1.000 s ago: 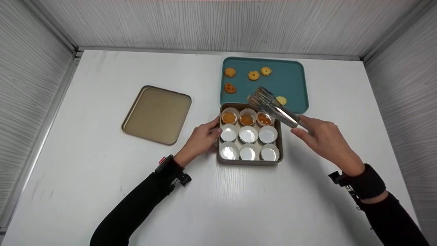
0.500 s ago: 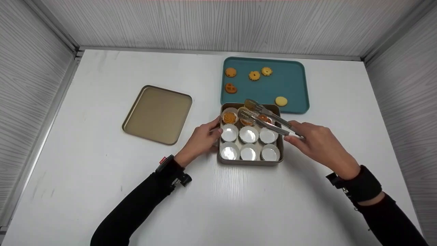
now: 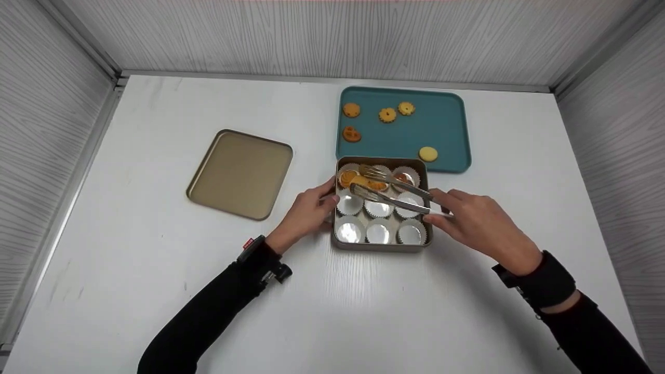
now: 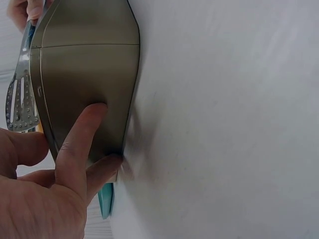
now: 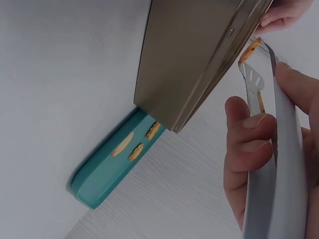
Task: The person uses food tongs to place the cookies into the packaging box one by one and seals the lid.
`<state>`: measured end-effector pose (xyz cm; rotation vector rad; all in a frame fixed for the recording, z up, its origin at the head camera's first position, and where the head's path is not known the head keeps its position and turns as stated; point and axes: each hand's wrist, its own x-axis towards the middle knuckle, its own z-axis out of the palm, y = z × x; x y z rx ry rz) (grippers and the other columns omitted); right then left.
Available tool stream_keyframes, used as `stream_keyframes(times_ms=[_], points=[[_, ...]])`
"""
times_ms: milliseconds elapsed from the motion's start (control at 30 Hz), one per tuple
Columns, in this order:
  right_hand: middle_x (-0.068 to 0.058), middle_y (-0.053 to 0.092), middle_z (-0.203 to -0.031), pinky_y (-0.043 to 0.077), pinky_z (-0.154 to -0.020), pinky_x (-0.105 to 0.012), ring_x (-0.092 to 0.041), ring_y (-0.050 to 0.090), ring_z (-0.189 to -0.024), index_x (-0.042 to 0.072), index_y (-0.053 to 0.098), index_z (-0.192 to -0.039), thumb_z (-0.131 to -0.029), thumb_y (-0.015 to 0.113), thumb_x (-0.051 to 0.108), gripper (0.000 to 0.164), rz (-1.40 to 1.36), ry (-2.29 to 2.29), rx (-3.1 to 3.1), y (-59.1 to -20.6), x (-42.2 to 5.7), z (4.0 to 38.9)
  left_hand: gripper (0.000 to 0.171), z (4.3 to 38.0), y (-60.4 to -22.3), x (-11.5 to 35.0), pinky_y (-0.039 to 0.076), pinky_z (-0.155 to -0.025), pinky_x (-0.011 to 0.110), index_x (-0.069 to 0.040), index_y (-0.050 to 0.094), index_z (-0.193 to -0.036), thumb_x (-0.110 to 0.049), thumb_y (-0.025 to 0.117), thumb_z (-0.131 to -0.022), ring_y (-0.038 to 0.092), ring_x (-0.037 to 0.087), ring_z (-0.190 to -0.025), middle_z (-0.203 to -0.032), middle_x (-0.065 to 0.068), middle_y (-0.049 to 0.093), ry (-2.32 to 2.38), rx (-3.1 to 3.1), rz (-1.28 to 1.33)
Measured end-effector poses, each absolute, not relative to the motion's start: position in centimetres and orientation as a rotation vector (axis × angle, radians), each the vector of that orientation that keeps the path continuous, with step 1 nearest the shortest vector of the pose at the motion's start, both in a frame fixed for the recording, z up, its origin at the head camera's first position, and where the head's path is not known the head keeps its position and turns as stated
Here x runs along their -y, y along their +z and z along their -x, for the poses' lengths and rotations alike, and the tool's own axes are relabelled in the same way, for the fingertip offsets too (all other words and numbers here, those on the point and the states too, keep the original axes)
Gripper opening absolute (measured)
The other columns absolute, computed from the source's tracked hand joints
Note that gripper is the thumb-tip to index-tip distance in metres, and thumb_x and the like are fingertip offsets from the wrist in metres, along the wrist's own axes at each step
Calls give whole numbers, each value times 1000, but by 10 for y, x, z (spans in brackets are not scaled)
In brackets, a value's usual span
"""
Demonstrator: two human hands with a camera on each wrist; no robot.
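Grips metal tongs in the right hand, right of centre in the frame, with the grip curled closely round both arms. Holds the tips slightly apart over the upper row of a gold tin at the centre, apparently with a golden cookie between them, though hard to make out from above. Pinches the tin's left wall in the left hand, thumb over the rim. Has fluted white cups in three rows inside, with brown cookies along the upper row. Has five more cookies on a teal tray at upper right, and a shallow gold tray on the white table at left.
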<state>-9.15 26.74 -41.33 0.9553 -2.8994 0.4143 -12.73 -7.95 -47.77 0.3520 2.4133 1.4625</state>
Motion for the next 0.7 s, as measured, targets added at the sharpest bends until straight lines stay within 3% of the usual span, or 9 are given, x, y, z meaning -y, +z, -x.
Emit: stream_keyframes(times_ms=[233, 700], points=[[-8, 65, -79, 51, -53, -35, -16, 59, -58, -1, 67, -128, -94, 79, 30, 47, -1036, 333, 2882, -414, -261, 92, 55, 126, -476, 79, 39, -116, 41, -7, 35, -160, -22, 51, -110, 51, 31, -139, -153, 14, 51, 1437, -2424, -342], [-7, 62, -77, 49, -51, -36, -17, 54, -55, 3, 69, -128, -94, 79, 33, 46, -1102, 270, 2867, -416, -251, 99, 56, 126, -474, 78, 41, -114, 43, -10, 37, -160, -20, 52, -108, 50, 29, -139, -153, 15, 52, 1426, -2444, -323]])
